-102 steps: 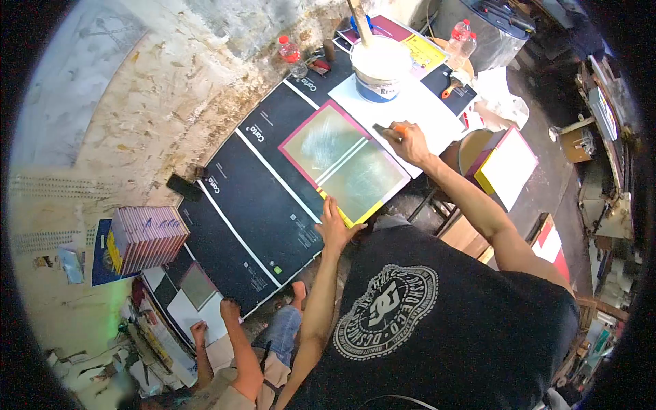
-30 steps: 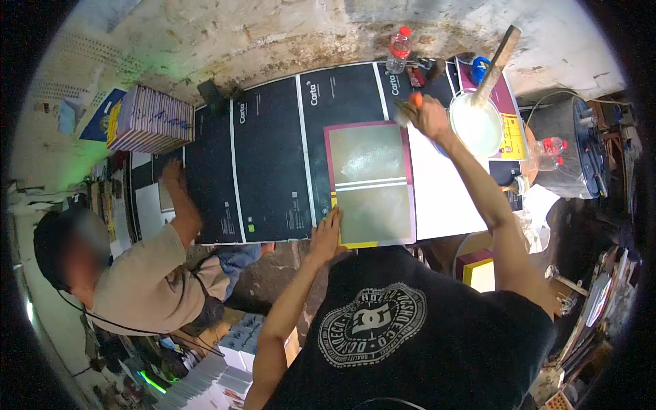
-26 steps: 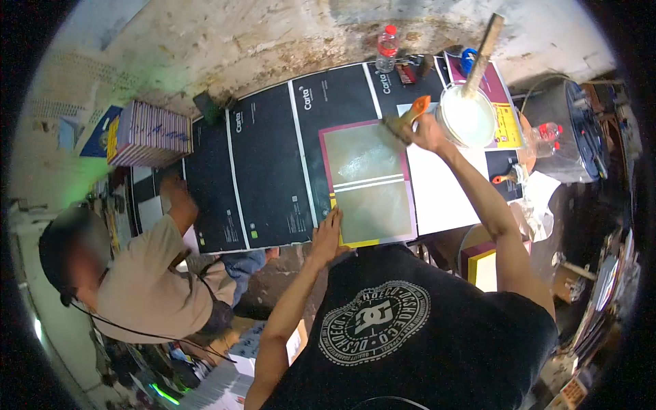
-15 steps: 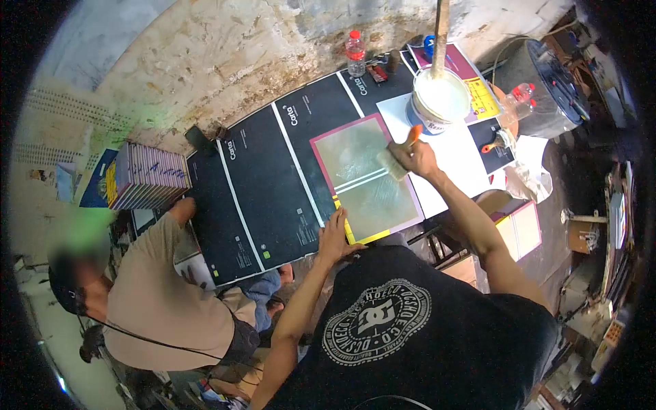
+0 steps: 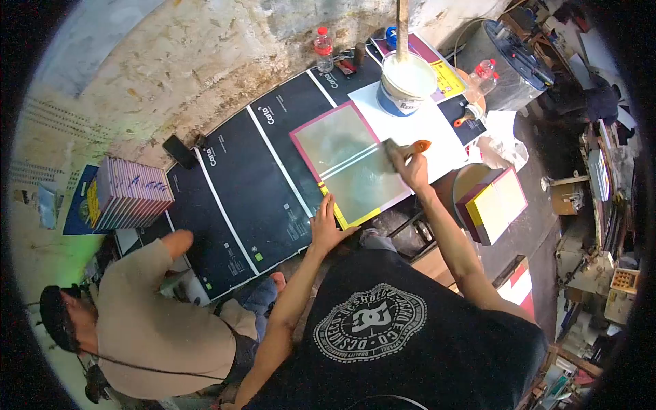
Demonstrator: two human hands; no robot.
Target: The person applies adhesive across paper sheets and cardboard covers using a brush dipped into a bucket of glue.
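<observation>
In my right hand (image 5: 414, 172) is a wide paint brush (image 5: 421, 146) with an orange handle, my fingers closed round it. Its bristles, partly blurred, meet the right edge of a book cover (image 5: 342, 133) lying inside up, with grey boards, a maroon and yellow border and two white strips across the middle. My left hand (image 5: 326, 229) is open, its fingertips on the cover's yellow lower-left border. Beyond the cover, a bucket (image 5: 403, 101) of white paste stands on a white sheet (image 5: 437, 140), a wooden stick (image 5: 402, 31) upright in it.
Black "Carta" sheeting (image 5: 236, 178) covers the table. A book stack (image 5: 133, 195) stands at the left, near a seated co-worker (image 5: 157, 307). A water bottle (image 5: 323, 51) and phone (image 5: 179, 152) lie toward the wall. More covers (image 5: 495, 205) are stacked at my right.
The brush has shifted toward the cover's right edge, and its handle has swung from pointing up to pointing right. My left hand stays at the yellow border. The camera view has shifted.
</observation>
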